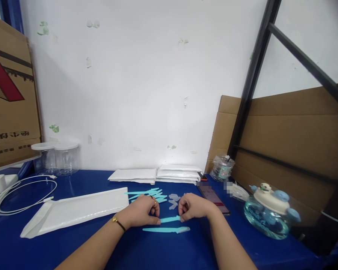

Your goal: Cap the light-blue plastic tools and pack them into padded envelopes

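Note:
Between my two hands a turquoise eyebrow razor (pixel 169 219) lies level just over the blue table. My left hand (pixel 143 210), fingers curled, pinches its left end. At the other end, my right hand (pixel 192 207) has thumb and fingertips closed on the razor; its tip is hidden there. Nearer to me, a second eyebrow razor (pixel 163 230) rests on the table, blade end to the right. Behind my left hand lies a loose pile of turquoise razors (pixel 154 193). Several small translucent blade covers (pixel 173 202) are scattered beyond the held razor, beside my right hand.
A long white padded envelope (pixel 81 210) lies left, with stacked envelopes (pixel 180 173) by the wall. A phone (pixel 214 197) is beside my right forearm. A teal-filled bottle (pixel 267 215) stands right; clear jars (pixel 66 159) and a coiled white cable (pixel 25 195) are left.

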{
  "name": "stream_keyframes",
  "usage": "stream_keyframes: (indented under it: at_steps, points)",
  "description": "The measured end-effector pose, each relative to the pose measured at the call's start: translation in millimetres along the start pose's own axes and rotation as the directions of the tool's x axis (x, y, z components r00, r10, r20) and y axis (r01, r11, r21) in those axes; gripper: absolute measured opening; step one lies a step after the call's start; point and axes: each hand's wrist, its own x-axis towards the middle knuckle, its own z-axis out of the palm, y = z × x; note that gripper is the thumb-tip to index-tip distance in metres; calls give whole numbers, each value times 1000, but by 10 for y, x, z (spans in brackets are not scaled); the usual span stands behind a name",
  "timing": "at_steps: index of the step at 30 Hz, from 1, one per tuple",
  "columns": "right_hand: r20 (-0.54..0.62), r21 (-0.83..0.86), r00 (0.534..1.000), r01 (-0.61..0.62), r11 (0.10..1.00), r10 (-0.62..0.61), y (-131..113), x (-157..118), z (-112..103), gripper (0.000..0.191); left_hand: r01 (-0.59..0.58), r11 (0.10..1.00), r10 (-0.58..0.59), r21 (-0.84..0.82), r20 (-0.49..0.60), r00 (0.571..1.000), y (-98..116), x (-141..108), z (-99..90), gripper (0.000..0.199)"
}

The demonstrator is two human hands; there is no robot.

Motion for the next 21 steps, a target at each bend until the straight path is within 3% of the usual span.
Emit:
stream_keyframes:
  at_steps: [5,10,12,14,16,18,21]
  points:
    - [-69,60,998,-8,998,12,13,62,19,13,73,993,-68,96,-54,996,-78,26,-64,14]
    - [-360,77,931,-37,996,63,102,120,2,15,219,961,-190,170,-170,967,-320,-4,-234,14]
    - [-384,79,921,-39,996,66,99,107,-13,21,245,957,-211,154,-211,955,-353,-18,-259,19]
    - [-280,117,959,-4,993,37,56,54,-34,27,195,976,-172,96,-210,963,-305,-33,-240,27]
    - [-99,136,995,33,990,-20,-15,-25,-51,33,92,996,-90,5,-140,986,-192,-50,-181,33]
    - [52,102,997,52,993,-57,-88,-95,-48,37,-10,998,8,-69,-16,1000,-56,-63,-99,36]
    - [116,27,992,51,998,-53,-161,-130,2,30,-92,994,98,-67,100,990,101,-64,16,31]
